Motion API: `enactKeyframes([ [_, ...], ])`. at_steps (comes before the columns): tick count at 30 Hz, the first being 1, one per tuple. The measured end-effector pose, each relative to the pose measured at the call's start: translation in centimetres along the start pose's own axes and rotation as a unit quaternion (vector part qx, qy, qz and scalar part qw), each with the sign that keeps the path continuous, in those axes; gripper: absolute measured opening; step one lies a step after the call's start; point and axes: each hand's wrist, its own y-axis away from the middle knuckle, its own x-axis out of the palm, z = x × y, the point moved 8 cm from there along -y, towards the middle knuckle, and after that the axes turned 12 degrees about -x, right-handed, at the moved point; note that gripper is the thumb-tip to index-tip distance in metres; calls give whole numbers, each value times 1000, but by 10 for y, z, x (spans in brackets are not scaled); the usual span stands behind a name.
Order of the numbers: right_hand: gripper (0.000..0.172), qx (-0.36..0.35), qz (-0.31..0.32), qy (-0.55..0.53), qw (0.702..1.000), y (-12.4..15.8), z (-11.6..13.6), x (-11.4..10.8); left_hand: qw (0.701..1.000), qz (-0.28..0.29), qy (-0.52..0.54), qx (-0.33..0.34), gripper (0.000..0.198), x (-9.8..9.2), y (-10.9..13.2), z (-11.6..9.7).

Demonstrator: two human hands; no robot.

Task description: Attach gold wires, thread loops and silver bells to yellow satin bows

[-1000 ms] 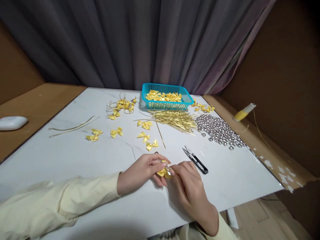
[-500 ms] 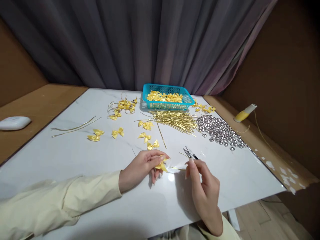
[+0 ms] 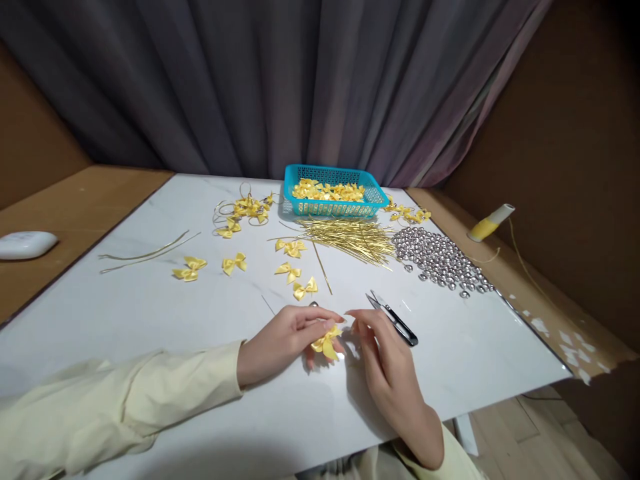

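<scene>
My left hand (image 3: 300,333) pinches a yellow ribbon bow (image 3: 326,343) between thumb and fingers, just above the white tabletop. Close by on the right, my right hand (image 3: 387,357) has its fingers bent together near the left fingertips. Whatever lies between them is hidden or too small to make out. Black-handled thread snips (image 3: 400,325) lie just beyond the right hand. One silver bead (image 3: 313,304) shows past the left fingers, and a yellow bow (image 3: 305,288) lies behind it. A thin needle-like piece (image 3: 269,305) rests left of these.
A blue basket (image 3: 336,212) of yellow bows stands at the back. Before it lie gold cords (image 3: 350,240), with silver beads (image 3: 440,260) to the right. Bows with cord loops (image 3: 250,210) are at back left. A yellow thread spool (image 3: 491,223) sits on the right edge.
My right hand has moved left, up to the left hand, uncovering the snips' handle. The gold cord that ran to its fingers no longer shows. The left hand keeps the bow.
</scene>
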Motion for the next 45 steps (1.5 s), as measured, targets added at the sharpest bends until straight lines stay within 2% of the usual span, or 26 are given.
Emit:
enactKeyframes([
  [6, 28, 8, 18, -15, 1000, 1, 2, 6, 999, -13, -29, 28, 38, 1, 2, -5],
  [10, 13, -9, 91, 61, 994, 2, 4, 18, 996, -37, -75, 34, 39, 0, 4, -6],
  [13, 18, -34, 130, 106, 985, 2, 7, 26, 992, -45, -102, 65, 33, 2, 8, -9],
  [17, 23, -68, 121, 134, 981, 3, 12, 29, 984, -54, -131, 105, 31, 8, 13, -15],
  [23, 21, -98, 116, 125, 981, 5, 18, 29, 977, -79, -153, 122, 33, 8, 17, -19],
  [29, 20, -72, 73, 108, 989, 2, 16, 17, 973, -106, -154, 134, 31, 3, 19, -24],
  [33, 21, -49, 59, 93, 993, 2, 14, 11, 976, -98, -143, 129, 33, 3, 18, -23],
  [39, 22, -9, 83, 51, 995, 4, 8, 15, 973, -99, -159, 138, 33, 3, 19, -23],
  [45, 20, 2, 118, 8, 993, 3, 9, 23, 962, -105, -204, 148, 30, 4, 20, -23],
])
